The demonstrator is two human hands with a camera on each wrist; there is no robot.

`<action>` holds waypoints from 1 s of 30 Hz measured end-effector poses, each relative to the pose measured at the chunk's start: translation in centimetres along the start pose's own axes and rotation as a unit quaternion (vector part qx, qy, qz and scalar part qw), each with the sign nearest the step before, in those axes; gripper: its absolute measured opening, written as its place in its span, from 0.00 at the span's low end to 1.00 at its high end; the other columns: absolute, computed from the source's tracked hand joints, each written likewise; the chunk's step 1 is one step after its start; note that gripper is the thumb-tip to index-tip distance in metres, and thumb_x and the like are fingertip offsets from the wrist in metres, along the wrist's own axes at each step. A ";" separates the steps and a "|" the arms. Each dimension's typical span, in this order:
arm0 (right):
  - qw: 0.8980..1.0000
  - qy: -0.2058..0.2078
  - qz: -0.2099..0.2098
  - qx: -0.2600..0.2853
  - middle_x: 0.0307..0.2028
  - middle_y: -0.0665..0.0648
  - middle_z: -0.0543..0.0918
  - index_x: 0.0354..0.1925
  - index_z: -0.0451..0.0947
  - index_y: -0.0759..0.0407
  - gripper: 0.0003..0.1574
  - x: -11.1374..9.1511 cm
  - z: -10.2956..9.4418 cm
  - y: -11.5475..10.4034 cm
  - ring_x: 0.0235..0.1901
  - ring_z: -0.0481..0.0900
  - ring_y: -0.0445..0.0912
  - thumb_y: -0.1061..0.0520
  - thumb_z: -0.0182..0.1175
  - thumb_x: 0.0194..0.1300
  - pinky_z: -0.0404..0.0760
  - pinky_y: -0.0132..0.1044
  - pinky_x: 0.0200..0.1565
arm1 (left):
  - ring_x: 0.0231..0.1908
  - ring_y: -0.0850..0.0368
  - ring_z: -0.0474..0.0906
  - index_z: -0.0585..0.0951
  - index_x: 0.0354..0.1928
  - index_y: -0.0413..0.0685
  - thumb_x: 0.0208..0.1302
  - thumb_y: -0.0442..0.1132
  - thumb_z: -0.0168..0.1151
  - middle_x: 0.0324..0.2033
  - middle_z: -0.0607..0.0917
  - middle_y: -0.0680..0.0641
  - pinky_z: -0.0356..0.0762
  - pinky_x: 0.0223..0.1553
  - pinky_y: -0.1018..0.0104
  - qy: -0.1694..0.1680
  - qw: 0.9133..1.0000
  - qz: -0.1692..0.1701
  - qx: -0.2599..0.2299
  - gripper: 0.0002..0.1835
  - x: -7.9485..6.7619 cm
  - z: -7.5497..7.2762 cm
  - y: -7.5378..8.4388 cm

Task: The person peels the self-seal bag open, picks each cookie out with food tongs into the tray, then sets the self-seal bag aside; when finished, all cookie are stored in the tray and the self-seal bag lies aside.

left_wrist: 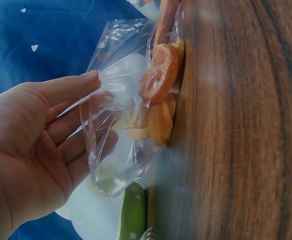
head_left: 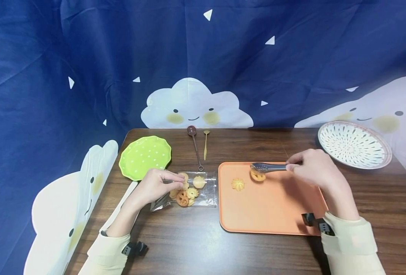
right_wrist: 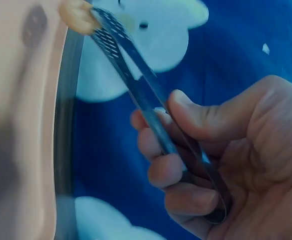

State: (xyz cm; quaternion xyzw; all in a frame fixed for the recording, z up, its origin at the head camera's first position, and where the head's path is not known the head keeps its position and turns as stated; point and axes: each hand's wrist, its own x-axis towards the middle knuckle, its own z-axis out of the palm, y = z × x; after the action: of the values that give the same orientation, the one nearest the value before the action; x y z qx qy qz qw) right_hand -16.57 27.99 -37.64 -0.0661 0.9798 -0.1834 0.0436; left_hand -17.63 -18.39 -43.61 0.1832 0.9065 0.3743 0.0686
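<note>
My left hand (head_left: 158, 186) holds the raised edge of a clear plastic bag (left_wrist: 118, 65), fingers behind the film and thumb in front. Several cookies lie inside the bag, among them a brown pretzel-shaped one (head_left: 182, 198) and a pale round one (head_left: 199, 182). In my right hand (head_left: 314, 168) I grip metal tongs (head_left: 271, 167) with slotted tips. Those tips pinch a pretzel-shaped cookie (head_left: 258, 176), held just above the orange tray (head_left: 275, 212). A flower-shaped cookie (head_left: 238, 184) sits on the tray, left of the tongs.
A green dotted plate (head_left: 144, 156) with a white handle lies at the left. Behind the bag are a brown long-handled spoon (head_left: 196, 149) and a small gold spoon (head_left: 205, 145). A patterned white dish (head_left: 354, 145) stands at the back right, before a blue cloth backdrop.
</note>
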 end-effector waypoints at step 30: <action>1.000 -0.015 -0.017 -0.011 0.51 0.67 0.88 0.49 0.86 0.54 0.20 0.1 0.3 -0.9 0.53 0.83 0.67 0.45 0.63 0.66 0.80 0.62 0.51 | 0.49 0.60 0.89 0.92 0.42 0.60 0.59 0.47 0.75 0.41 0.92 0.60 0.84 0.57 0.56 -0.004 1.000 0.005 -0.017 0.09 0.0 -0.1 0.3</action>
State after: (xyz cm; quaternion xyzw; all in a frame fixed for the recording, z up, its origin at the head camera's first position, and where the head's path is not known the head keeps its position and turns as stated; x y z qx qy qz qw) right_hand -16.55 27.04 -37.60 -0.0863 0.9797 -0.1726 0.0548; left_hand -17.56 -18.31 -43.33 0.1885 0.8988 0.3888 0.0735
